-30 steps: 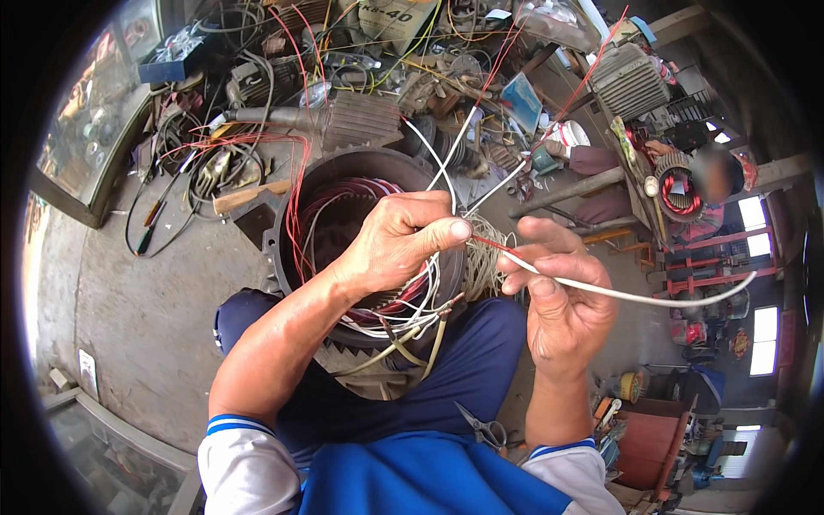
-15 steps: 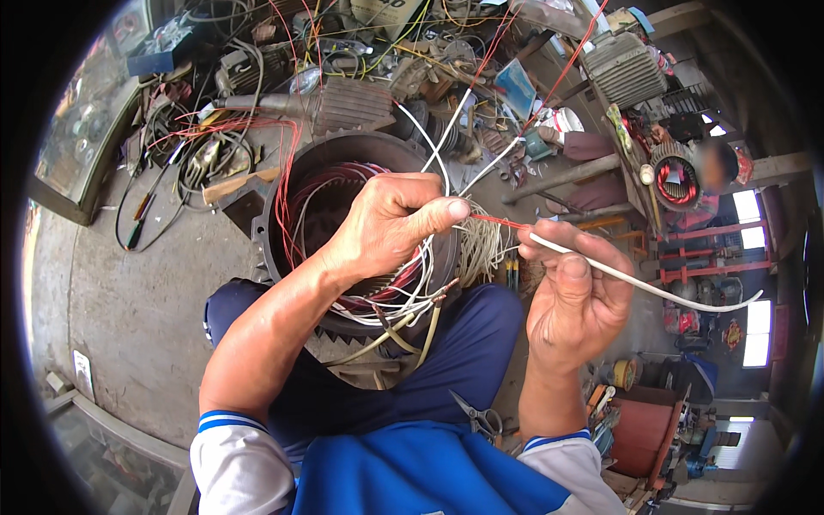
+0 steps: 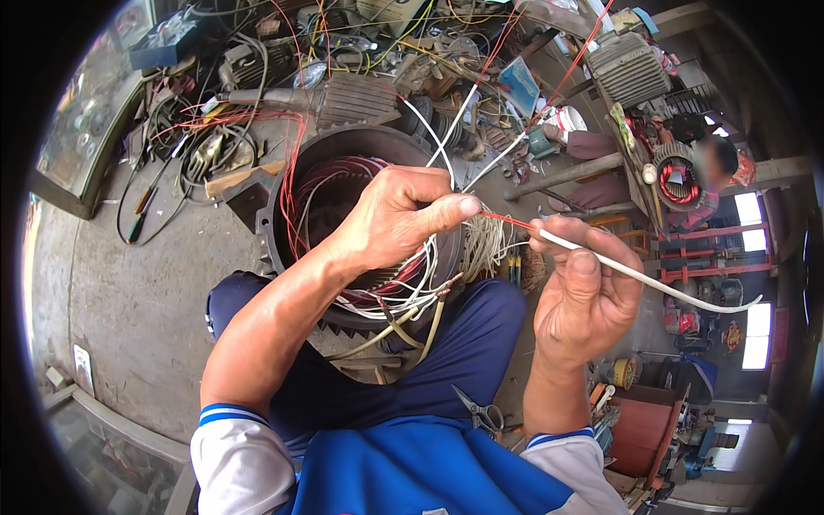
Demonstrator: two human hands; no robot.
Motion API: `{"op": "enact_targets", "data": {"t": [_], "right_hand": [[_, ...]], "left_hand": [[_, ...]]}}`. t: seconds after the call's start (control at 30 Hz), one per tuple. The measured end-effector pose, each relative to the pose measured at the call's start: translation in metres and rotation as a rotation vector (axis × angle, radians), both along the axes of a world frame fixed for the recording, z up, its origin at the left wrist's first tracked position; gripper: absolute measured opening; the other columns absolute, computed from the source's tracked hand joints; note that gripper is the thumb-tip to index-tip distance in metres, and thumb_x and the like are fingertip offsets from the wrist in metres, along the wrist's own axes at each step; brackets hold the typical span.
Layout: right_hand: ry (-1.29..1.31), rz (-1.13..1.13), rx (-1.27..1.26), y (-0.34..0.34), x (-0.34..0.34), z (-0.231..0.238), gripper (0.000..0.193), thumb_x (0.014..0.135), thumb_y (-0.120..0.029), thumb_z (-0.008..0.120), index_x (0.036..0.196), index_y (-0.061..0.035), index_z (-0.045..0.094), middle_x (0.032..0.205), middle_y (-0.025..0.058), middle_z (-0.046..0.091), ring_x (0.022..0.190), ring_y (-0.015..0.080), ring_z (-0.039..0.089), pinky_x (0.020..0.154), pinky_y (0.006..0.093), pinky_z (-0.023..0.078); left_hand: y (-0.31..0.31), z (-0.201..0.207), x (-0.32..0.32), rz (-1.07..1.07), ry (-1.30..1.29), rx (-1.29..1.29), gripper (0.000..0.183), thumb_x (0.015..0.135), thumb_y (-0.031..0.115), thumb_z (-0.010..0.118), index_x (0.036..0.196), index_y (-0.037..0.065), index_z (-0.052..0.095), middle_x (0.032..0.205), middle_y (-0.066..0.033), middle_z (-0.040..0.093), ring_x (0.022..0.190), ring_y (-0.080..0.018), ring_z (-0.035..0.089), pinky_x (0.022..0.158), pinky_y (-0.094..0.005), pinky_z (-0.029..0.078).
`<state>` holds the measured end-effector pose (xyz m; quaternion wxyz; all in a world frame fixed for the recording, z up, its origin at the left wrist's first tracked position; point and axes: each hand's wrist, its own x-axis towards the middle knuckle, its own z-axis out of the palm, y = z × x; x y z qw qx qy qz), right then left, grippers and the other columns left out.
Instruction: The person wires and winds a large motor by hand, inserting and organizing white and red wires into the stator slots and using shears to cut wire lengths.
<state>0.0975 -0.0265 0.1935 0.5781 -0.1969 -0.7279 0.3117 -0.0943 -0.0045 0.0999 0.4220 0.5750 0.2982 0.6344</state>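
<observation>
My left hand point(image 3: 399, 219) is closed in a pinch on thin red wires point(image 3: 506, 220) above an open motor stator housing point(image 3: 271, 221). The wires run from its thumb to my right hand point(image 3: 588, 296), whose thumb and fingers pinch a white insulating sleeve point(image 3: 652, 281). One sleeve end meets the red wires; the other curves off freely to the right. Past my left hand, other white sleeves point(image 3: 506, 163) sit over red wires that stretch away from me. Inside the housing lie red windings point(image 3: 300, 202) and white leads point(image 3: 412, 300).
The housing stands between my legs. A bundle of pale cord point(image 3: 487, 245) hangs beside it. Scissors point(image 3: 481, 416) rest by my right thigh. Beyond lie motor parts, cables and a finned motor point(image 3: 629, 69). Another person point(image 3: 717, 163) is at right, near a red-wound stator point(image 3: 678, 182).
Both hands have shifted slightly to the right, the right hand also a little lower. They keep their pinches on the wires and the sleeve.
</observation>
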Motion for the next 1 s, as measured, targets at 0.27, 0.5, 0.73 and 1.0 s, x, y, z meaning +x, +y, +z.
{"op": "enact_targets", "data": {"t": [0.27, 0.5, 0.73, 1.0], "right_hand": [[-0.118, -0.105, 0.022, -0.0020, 0.0004, 0.0004, 0.023, 0.102, 0.000, 0.058, 0.125, 0.0051, 0.058, 0.106, 0.0261, 0.073, 0.095, 0.0347, 0.075, 0.080, 0.0430, 0.066], [-0.041, -0.078, -0.041, -0.0062, -0.0018, 0.0045, 0.022, 0.100, 0.004, 0.063, 0.121, 0.0073, 0.058, 0.104, 0.0225, 0.074, 0.095, 0.0240, 0.074, 0.086, 0.0338, 0.062], [-0.040, -0.081, -0.028, -0.0059, -0.0034, 0.0024, 0.022, 0.099, 0.004, 0.064, 0.121, 0.0066, 0.059, 0.104, 0.0223, 0.074, 0.094, 0.0235, 0.074, 0.086, 0.0331, 0.062], [-0.058, -0.095, -0.029, -0.0069, -0.0043, 0.0028, 0.023, 0.099, 0.006, 0.063, 0.121, 0.0069, 0.060, 0.103, 0.0221, 0.074, 0.095, 0.0245, 0.074, 0.085, 0.0335, 0.063]], "left_hand": [[0.0033, -0.0046, -0.0021, 0.019, 0.055, 0.028, 0.061, 0.097, 0.043, 0.073, 0.063, -0.001, 0.048, 0.059, -0.0029, 0.036, 0.060, -0.0113, 0.035, 0.054, -0.0363, 0.032], [0.0017, -0.0023, -0.0042, 0.020, 0.074, 0.009, 0.061, 0.097, 0.042, 0.074, 0.063, -0.001, 0.048, 0.060, -0.0024, 0.036, 0.061, -0.0112, 0.035, 0.054, -0.0360, 0.032], [0.0026, -0.0079, -0.0023, 0.007, 0.080, 0.014, 0.059, 0.096, 0.041, 0.075, 0.063, -0.001, 0.048, 0.060, -0.0019, 0.037, 0.062, -0.0106, 0.035, 0.054, -0.0357, 0.032], [0.0005, -0.0057, -0.0047, 0.012, 0.096, 0.018, 0.059, 0.096, 0.041, 0.075, 0.063, 0.000, 0.049, 0.060, -0.0015, 0.038, 0.062, -0.0099, 0.035, 0.053, -0.0349, 0.032]]}}
